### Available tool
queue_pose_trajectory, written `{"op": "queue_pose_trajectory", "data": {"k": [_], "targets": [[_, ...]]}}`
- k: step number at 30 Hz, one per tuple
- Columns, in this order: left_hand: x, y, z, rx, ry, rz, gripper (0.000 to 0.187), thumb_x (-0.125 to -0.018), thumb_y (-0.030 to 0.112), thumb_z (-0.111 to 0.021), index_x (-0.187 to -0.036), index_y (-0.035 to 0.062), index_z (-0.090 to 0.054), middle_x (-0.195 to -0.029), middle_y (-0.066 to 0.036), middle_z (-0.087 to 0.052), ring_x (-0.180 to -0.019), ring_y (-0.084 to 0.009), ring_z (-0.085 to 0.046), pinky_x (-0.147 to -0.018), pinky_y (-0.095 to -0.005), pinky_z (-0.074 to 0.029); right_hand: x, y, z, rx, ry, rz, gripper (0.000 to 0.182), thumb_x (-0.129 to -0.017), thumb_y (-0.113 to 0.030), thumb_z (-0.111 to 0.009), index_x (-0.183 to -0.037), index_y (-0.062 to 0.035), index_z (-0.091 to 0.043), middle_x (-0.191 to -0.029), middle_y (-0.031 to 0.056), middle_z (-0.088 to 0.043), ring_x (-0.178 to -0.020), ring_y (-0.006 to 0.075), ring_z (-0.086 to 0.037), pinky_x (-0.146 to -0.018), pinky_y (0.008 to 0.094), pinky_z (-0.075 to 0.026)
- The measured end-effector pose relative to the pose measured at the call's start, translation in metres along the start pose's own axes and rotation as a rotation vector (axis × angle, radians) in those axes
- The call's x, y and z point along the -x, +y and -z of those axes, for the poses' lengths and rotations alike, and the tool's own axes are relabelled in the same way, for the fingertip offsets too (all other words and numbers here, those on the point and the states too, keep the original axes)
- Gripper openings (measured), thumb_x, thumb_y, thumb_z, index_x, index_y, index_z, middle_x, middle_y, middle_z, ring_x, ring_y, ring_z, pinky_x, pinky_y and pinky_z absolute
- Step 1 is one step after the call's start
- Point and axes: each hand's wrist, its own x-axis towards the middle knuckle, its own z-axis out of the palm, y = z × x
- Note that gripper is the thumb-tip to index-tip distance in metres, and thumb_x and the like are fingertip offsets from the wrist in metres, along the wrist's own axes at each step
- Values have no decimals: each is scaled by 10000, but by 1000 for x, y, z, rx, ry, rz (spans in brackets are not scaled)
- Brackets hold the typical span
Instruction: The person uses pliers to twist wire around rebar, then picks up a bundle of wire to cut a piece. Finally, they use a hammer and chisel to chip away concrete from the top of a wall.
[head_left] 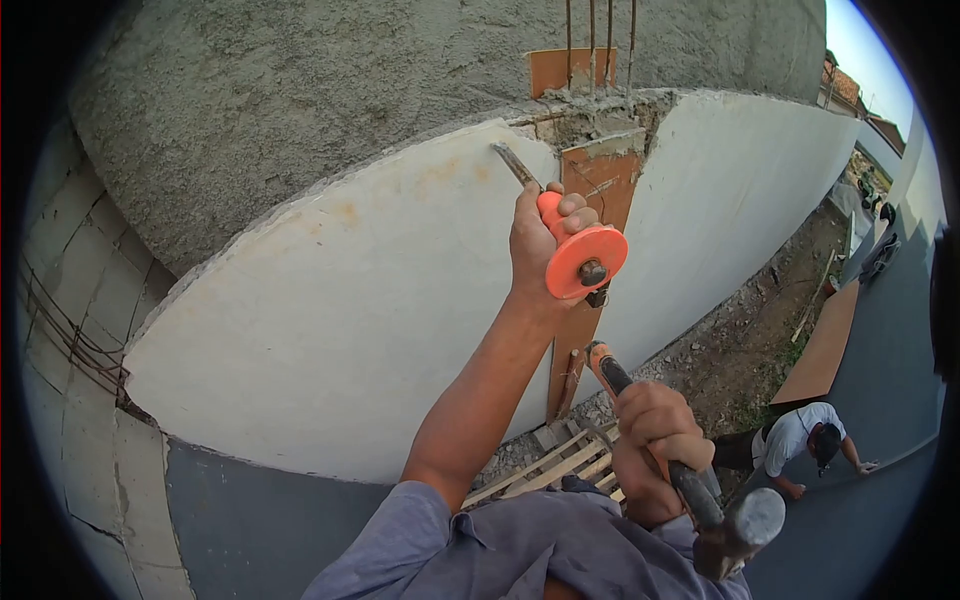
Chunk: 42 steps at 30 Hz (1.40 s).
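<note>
My left hand [535, 235] is wrapped around a chisel [517, 165] that has an orange grip and a round orange hand guard [567, 277]. Its steel tip points up and left, overlapping the upper edge of the white wall [320, 300] in this view. Lower down and to the right, my right hand [660, 425] grips a hammer [752, 518] by its black and orange handle. The hammer's metal head is near my body, well away from the chisel's struck end. Just right of the chisel, a brown board [600, 190] runs down the wall.
Above the white wall rises rough grey plaster [300, 90]. Steel rods [591, 40] stick up from broken concrete. Wooden slats [555, 467] lie below me, beside rubble. At lower right a co-worker [805, 440] bends over a grey surface. Bent rods [70, 335] protrude at the left.
</note>
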Motion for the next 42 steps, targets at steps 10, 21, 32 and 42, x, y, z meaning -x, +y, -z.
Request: {"op": "queue_pose_trajectory", "data": {"k": [10,21,32,42], "targets": [[3,1,15,-117,10,-2,227,-1020,338,-390,-945,152,-495,-688,46,-447,-524,-74,-439,-504,-274,-450,21,-22,19,34,-53,-706,539,-938,-620,-485,-953,-82,-445,-652,31,-431,-518,157,-445,-492,308,-392],[-6,-3,10,-138,-26,-31,198,-1007,311,-404,-947,147,-495,-704,34,-456,-549,-77,-459,-506,-271,-446,93,2,35,289,-47,-1002,515,-961,-543,-509,-918,-32,-472,-660,31,-500,-522,92,-480,-459,234,-389],[-5,1,14,-80,-43,12,214,-1010,332,-363,-900,171,-450,-711,36,-454,-553,-72,-460,-558,-312,-485,8,-14,17,365,-35,-524,397,-1019,-341,-490,-716,-88,-446,-570,-3,-446,-499,125,-473,-521,315,-451],[1,-1,5,-87,7,-24,193,-1006,292,-400,-927,140,-490,-702,32,-456,-541,-71,-451,-500,-247,-447,65,12,29,419,-63,-662,345,-1012,-185,-525,-690,-66,-485,-607,-12,-444,-550,96,-434,-517,281,-383]]}}
